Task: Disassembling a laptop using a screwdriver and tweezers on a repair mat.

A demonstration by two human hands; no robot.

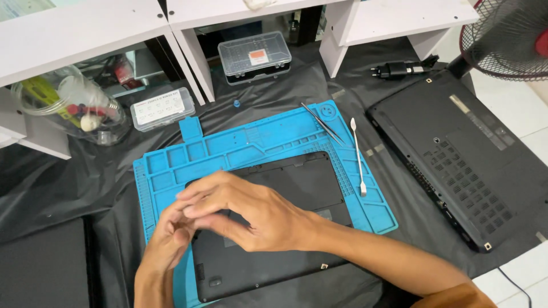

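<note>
While your hands meet at lower centre of the frame, a black laptop base (285,188) lies under them on the blue repair mat (228,145).

Your right hand (251,214) crosses over your left hand (168,236), fingers loosely curled and pinched together; whether they hold anything small you cannot tell. Tweezers (322,124) and a white spudger (358,157) rest on the mat's right part. A second black laptop (462,154) lies bottom-up at right; two clear plastic boxes (255,56) sit toward the upper left and upper centre.

bright even light, soft shadows, hands slightly blurred.
</note>
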